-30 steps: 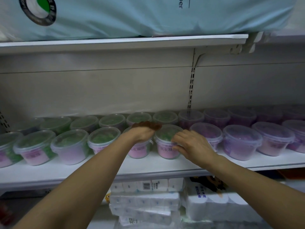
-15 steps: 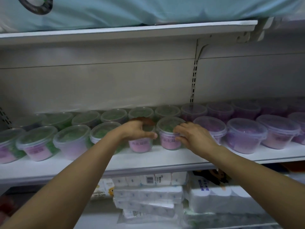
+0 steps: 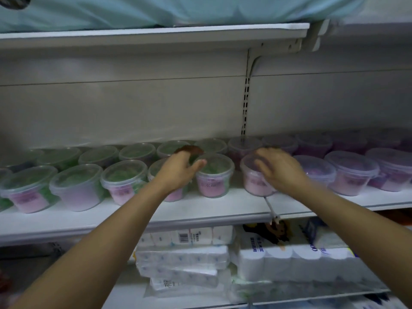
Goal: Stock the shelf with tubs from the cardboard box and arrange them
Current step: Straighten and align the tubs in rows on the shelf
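Gripping green-filled, clear-lidded tub [image 3: 157, 172] | left hand [image 3: 179, 169] curled over it | right hand [image 3: 277, 171] clasping purple tub [image 3: 254, 186]

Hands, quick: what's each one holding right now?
Left hand: grips a round clear plastic green-filled tub.
Right hand: grips a round clear plastic purple-filled tub.

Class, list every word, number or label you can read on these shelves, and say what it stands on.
"00", sideways, partly cut: paper-roll pack.
Pink tub labels: blurred, unreadable.
Barcode on tissue pack: digits too small.
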